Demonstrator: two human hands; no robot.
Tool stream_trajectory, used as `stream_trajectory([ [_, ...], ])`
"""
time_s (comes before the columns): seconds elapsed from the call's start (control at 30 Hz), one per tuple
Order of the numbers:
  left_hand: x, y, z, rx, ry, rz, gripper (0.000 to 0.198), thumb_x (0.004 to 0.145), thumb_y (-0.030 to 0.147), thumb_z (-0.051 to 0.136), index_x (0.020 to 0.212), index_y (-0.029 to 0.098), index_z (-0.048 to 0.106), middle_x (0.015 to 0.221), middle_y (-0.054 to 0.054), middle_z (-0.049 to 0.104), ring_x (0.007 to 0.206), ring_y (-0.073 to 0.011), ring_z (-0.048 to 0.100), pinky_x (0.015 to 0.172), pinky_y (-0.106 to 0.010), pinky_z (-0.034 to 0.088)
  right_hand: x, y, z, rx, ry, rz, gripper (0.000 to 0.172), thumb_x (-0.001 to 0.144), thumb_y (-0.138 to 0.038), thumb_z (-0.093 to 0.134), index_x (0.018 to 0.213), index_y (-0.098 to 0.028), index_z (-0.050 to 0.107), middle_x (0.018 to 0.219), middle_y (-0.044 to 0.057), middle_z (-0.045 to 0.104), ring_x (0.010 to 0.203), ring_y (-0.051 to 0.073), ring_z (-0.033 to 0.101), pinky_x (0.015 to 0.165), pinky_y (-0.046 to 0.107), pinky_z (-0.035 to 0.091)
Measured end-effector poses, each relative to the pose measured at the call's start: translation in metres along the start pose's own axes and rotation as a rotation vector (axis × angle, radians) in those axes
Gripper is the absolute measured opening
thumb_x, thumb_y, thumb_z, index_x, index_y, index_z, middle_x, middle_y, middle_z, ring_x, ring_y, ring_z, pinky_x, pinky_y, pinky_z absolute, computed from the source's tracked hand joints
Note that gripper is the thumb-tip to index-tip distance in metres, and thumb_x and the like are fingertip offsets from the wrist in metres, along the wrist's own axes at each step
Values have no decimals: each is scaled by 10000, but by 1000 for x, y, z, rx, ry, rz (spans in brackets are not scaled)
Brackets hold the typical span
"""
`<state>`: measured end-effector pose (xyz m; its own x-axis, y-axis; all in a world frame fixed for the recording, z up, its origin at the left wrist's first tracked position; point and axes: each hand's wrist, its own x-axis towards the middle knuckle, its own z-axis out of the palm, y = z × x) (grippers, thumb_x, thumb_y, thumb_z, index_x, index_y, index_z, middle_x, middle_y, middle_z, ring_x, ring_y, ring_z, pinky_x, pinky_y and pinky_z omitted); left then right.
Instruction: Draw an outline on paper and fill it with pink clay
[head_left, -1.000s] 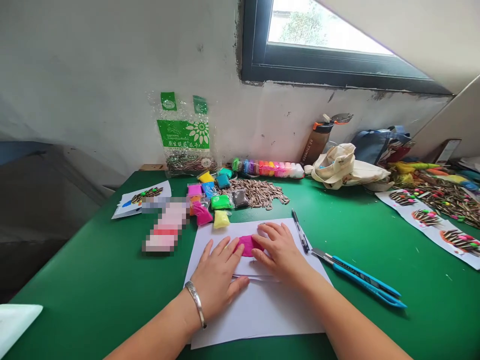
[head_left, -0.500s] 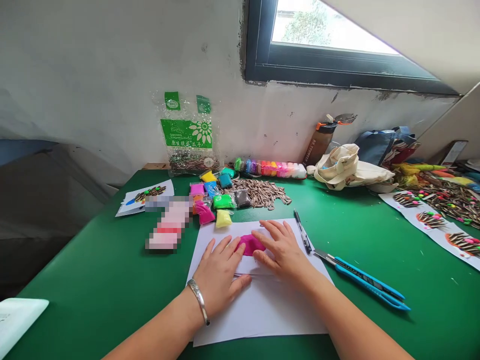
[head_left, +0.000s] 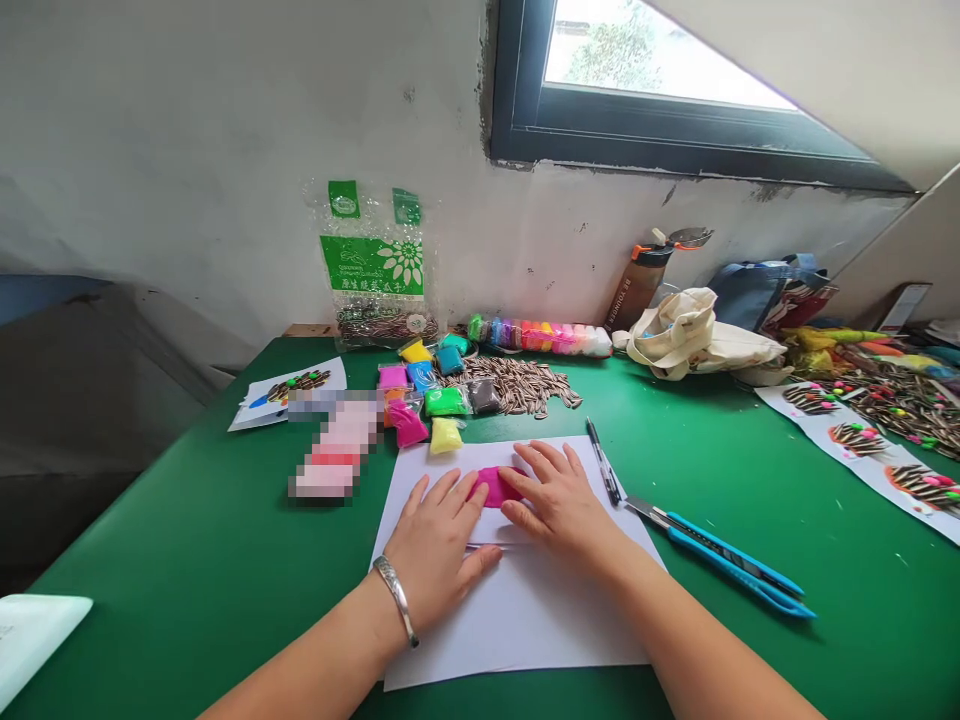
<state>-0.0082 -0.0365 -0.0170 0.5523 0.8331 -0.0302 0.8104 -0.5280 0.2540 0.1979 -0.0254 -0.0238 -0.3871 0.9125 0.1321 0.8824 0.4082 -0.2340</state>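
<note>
A flattened magenta patch of modelling clay lies on white paper in front of me. My left hand rests on the paper with fingers spread, its index fingertip at the clay's left edge. From the other side, my right hand touches the clay's right part with its index finger, the other fingers stretched out. Neither hand grasps anything. Just right of the paper's top lie a pen and a blue utility knife with its blade out.
Beyond the paper are several clay packets, a heap of sunflower seeds and a seed bag. A brown bottle and a cream cloth bag stand farther right. Seed-decorated cards lie at the right edge.
My right hand has shifted slightly left over the magenta clay. My left hand stays in nearly the same place, fingers still spread.
</note>
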Motion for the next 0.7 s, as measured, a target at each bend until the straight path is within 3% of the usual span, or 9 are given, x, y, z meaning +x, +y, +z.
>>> stream_trajectory([
  [0.17,1,0,0,5,-12,-2,604,862,498,480,1383,207,387,1453,-78,381,1342,-316,296,1091,-559,211,0,2,0,-1,21,14,418,892,-465,453,1280,-326,524,1430,101,398,1295,321,331,1031,624,196],
  [0.33,1,0,1,10,1,5,581,857,493,488,1368,229,408,1448,-73,391,1335,-313,311,1087,-557,223,0,1,-2,-6,4,7,366,901,-469,433,1207,-335,582,1394,82,448,1289,321,340,1026,629,200],
  [0.47,1,-1,2,7,2,3,589,858,504,481,1371,227,404,1444,-76,397,1337,-314,308,1087,-561,221,1,-1,1,-14,3,17,424,897,-479,431,1280,-321,520,1443,96,382,1298,323,329,1028,624,205],
  [0.7,0,-1,1,14,-2,3,576,859,496,481,1368,235,408,1449,-69,390,1337,-309,307,1090,-554,218,1,1,6,-33,31,15,435,896,-496,421,1273,-307,528,1423,94,414,1297,324,333,1031,624,204],
])
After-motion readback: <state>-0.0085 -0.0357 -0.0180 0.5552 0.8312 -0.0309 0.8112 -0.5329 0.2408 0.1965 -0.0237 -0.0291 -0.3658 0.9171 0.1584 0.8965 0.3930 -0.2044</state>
